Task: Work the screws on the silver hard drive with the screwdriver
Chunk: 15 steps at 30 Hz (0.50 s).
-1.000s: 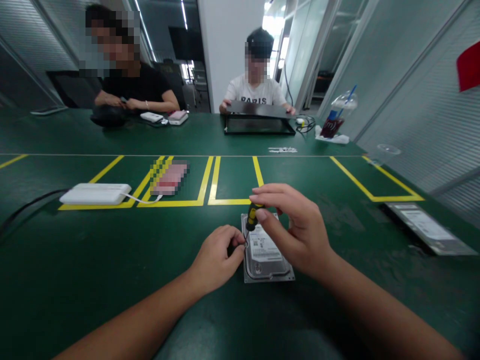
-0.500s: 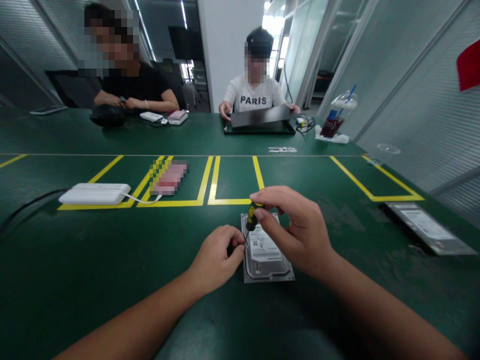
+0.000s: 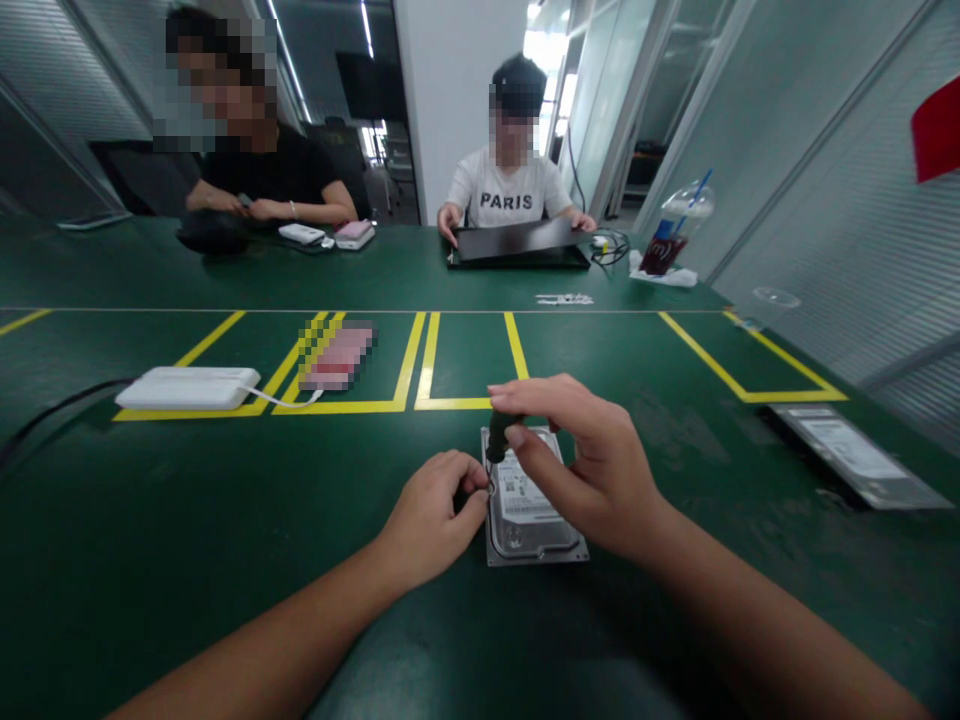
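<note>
A silver hard drive (image 3: 534,535) with a white label lies flat on the green table in front of me. My right hand (image 3: 592,470) grips a small screwdriver (image 3: 498,436) between thumb and fingers, and its dark handle stands almost upright over the drive's left edge. The thin shaft points down at that edge; its very tip is hard to make out. My left hand (image 3: 439,515) is closed, with thumb and forefinger pressed at the left side of the drive, close to the shaft. Part of the drive's right side is hidden by my right hand.
Another hard drive (image 3: 855,455) lies at the right. A white power bank (image 3: 187,387) is cabled to a pink phone (image 3: 341,358) at the left. Across the table, one person handles a dark panel (image 3: 525,240); another sits further left. A drink cup (image 3: 667,240) stands far right.
The screwdriver has turned in my right hand: its yellow patches showed before and now the handle looks dark. It also stands more upright, slightly further left. My left hand has stayed put.
</note>
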Each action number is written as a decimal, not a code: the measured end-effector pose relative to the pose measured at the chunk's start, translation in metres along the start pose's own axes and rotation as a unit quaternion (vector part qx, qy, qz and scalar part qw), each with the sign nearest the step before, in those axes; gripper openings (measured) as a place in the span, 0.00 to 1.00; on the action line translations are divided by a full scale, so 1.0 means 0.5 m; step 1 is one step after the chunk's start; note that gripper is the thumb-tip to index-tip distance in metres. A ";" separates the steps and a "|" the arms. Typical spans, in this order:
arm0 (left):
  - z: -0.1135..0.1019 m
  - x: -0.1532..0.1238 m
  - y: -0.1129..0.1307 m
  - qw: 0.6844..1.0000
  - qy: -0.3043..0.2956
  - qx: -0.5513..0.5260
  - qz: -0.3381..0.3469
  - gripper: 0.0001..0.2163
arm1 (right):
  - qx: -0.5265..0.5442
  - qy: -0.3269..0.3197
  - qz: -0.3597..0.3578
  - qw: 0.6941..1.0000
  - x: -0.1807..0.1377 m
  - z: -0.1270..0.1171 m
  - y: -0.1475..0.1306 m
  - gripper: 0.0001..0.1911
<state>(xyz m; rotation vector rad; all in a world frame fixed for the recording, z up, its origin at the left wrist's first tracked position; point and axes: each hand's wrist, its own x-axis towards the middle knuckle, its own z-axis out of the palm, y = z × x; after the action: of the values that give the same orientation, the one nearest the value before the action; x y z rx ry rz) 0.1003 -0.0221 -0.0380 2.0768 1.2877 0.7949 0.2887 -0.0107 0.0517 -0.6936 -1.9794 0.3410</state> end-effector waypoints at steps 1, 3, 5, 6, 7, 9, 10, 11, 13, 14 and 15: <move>0.000 0.000 0.000 1.000 0.001 0.003 0.001 0.01 | -0.006 0.003 0.000 1.000 0.000 0.000 0.000 0.14; 0.000 -0.001 0.000 1.000 0.001 0.007 0.001 0.01 | -0.022 0.010 0.004 1.000 0.001 0.000 0.000 0.11; 0.000 -0.001 0.000 1.000 0.001 0.005 0.001 0.02 | -0.032 0.013 0.006 0.999 0.002 0.000 0.000 0.10; 0.000 -0.001 0.000 1.000 0.001 0.003 0.002 0.02 | -0.033 0.010 0.004 0.999 0.002 -0.001 0.000 0.10; 0.000 -0.001 0.000 1.000 0.000 0.000 0.002 0.02 | -0.032 0.007 0.000 0.999 0.002 -0.001 0.001 0.10; 0.000 -0.001 -0.001 1.000 -0.001 -0.004 0.002 0.02 | -0.027 0.001 -0.010 1.000 0.002 -0.001 0.001 0.11; 0.000 -0.001 -0.001 1.000 0.000 -0.004 0.002 0.02 | -0.025 0.000 -0.014 1.000 0.002 -0.001 0.002 0.12; 0.000 -0.001 -0.002 1.000 0.000 -0.005 0.001 0.02 | -0.023 -0.001 -0.017 1.000 0.001 -0.001 0.002 0.13; 0.001 -0.001 -0.003 1.000 0.001 -0.004 0.000 0.03 | -0.021 -0.003 -0.022 1.000 0.002 -0.001 0.002 0.13; 0.002 -0.001 -0.003 1.000 0.002 -0.005 0.000 0.03 | -0.020 -0.005 -0.023 1.000 0.002 -0.001 0.002 0.13; 0.002 -0.001 -0.003 1.000 0.002 -0.006 0.000 0.03 | -0.020 -0.007 -0.024 1.000 0.002 -0.001 0.002 0.14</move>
<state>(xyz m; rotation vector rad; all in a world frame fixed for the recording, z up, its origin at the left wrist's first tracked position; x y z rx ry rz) 0.0999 -0.0223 -0.0398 2.0675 1.2812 0.8058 0.2892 -0.0093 0.0522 -0.6693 -2.0171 0.2797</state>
